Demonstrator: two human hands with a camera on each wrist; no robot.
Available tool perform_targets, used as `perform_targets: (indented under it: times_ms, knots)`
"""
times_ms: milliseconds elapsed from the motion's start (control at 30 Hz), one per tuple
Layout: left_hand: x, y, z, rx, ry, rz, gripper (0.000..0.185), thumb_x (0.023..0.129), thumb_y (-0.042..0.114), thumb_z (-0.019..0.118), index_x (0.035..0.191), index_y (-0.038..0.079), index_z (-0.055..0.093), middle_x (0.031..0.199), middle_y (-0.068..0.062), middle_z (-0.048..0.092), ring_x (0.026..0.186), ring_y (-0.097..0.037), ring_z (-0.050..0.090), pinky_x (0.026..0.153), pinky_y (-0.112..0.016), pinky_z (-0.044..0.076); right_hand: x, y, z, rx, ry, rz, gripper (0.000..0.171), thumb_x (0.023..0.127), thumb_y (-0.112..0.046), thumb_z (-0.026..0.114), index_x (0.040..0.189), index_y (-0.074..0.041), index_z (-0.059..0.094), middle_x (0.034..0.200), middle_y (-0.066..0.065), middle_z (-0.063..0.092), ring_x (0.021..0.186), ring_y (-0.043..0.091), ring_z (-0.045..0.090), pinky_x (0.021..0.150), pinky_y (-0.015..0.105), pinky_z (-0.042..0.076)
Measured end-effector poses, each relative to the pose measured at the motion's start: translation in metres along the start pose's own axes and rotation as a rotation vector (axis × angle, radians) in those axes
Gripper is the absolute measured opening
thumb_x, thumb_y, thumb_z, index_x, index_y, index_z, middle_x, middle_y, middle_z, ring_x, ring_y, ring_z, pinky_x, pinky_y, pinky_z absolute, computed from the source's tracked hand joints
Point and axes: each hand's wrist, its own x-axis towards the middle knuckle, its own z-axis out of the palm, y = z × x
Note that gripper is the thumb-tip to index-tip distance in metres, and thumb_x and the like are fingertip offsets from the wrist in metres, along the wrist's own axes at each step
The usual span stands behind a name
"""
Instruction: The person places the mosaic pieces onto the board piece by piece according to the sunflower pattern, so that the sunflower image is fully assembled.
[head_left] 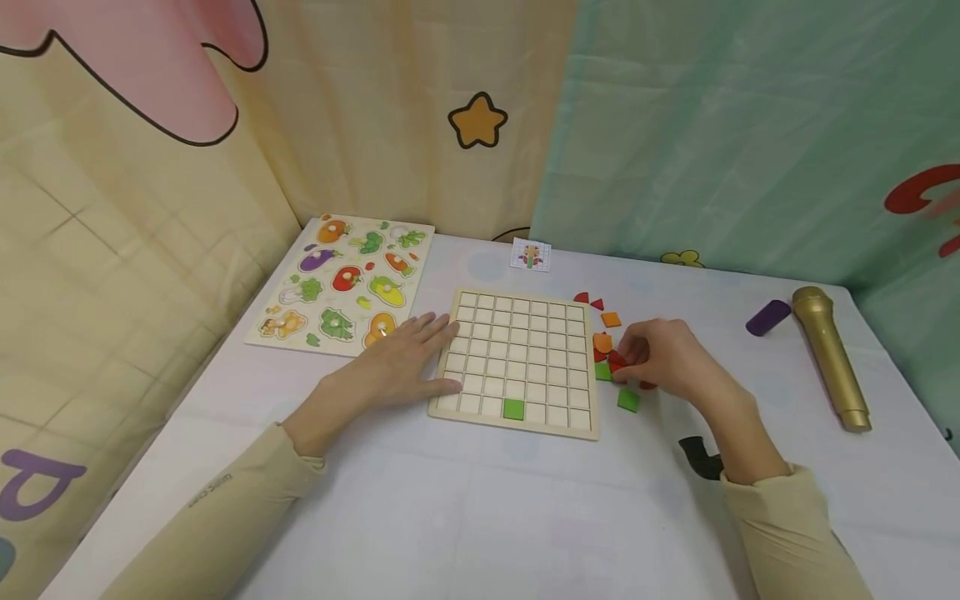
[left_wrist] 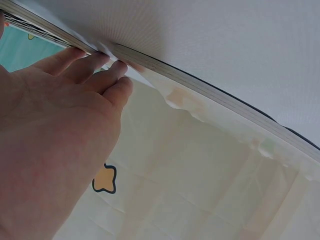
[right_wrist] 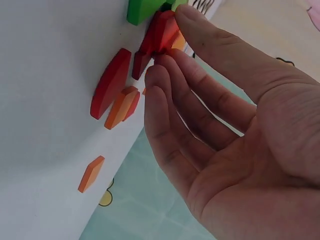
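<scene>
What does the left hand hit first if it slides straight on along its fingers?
The left hand lies flat, fingertips at the grid board's left edge; going straight on, it would likely meet that edge at once.

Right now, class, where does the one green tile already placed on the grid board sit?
In the head view, the green tile sits in the bottom row of the grid board, near the middle, between the left hand and right hand.

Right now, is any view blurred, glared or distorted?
Head view: evenly lit, sharp, soft shadows, slight wide-angle bend at the table edges. Left wrist view: left hand close and soft, scene tilted. Right wrist view: right hand fills the frame, red pieces sharp.
</scene>
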Motion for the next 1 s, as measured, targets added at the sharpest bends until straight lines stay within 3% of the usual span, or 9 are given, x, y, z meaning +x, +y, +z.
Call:
perform_targets:
  times_ms: [233, 567, 833, 1000]
  knots:
    - [0.0, 0.0, 0.0, -0.003, 0.0, -0.003, 0.096, 0.099, 0.066, 0.059, 0.169, 0.01, 0.023, 0.176, -0.012, 0.02, 0.164, -0.036, 0.015, 0.133, -0.051, 0.015, 0.0, -0.004, 0.005, -0.013, 0.011, 0.0, 0.027, 0.084, -0.019, 0.091, 0.098, -0.005, 0.072, 0.09, 0.006, 0.073, 0.08, 0.02, 0.063, 0.067, 0.029, 0.057]
    - [0.0, 0.0, 0.0, 0.004, 0.003, 0.002, 0.096, 0.1, 0.066, 0.058, 0.169, 0.01, 0.023, 0.176, -0.013, 0.02, 0.163, -0.037, 0.016, 0.133, -0.051, 0.015, -0.005, -0.014, 0.007, -0.005, 0.004, -0.044, 0.019, 0.087, -0.008, 0.087, 0.1, -0.005, 0.074, 0.093, 0.006, 0.073, 0.089, 0.023, 0.064, 0.084, 0.042, 0.061]
    - [0.0, 0.001, 0.0, -0.002, -0.004, 0.006, 0.095, 0.1, 0.065, 0.059, 0.169, 0.01, 0.023, 0.176, -0.013, 0.02, 0.163, -0.037, 0.015, 0.133, -0.051, 0.014, -0.008, -0.023, 0.013, 0.0, 0.112, -0.144, 0.014, 0.087, -0.004, 0.086, 0.092, -0.006, 0.073, 0.088, 0.002, 0.074, 0.084, 0.019, 0.065, 0.078, 0.036, 0.056]
    - [0.0, 0.001, -0.001, 0.001, -0.003, 0.003, 0.096, 0.1, 0.065, 0.059, 0.169, 0.01, 0.023, 0.176, -0.013, 0.02, 0.164, -0.037, 0.015, 0.133, -0.051, 0.014, -0.005, -0.037, 0.024, 0.027, 0.164, -0.162, 0.013, 0.088, -0.007, 0.086, 0.091, -0.008, 0.074, 0.084, 0.001, 0.074, 0.079, 0.018, 0.065, 0.074, 0.032, 0.055]
